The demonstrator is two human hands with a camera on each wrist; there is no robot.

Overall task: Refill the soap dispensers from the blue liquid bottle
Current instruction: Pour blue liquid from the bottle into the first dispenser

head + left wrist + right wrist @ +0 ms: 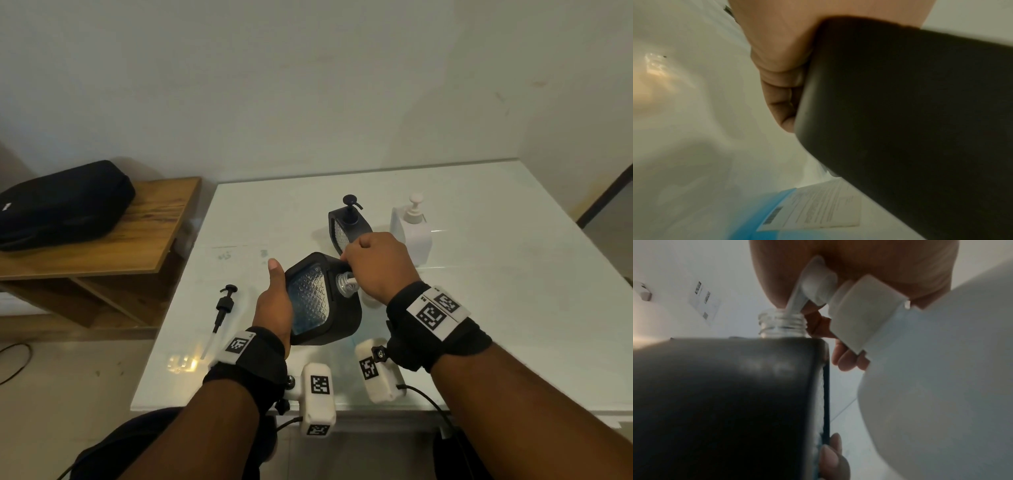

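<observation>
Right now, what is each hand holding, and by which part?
The left hand grips the tilted black dispenser by its side. The right hand presses the pump head of the white refill bottle, spout in the dispenser's open neck.

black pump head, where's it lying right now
In the head view the black pump head lies flat on the white table, left of the left hand.

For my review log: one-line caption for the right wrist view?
Right hand aims white pump bottle's nozzle into black dispenser's open neck.
</observation>
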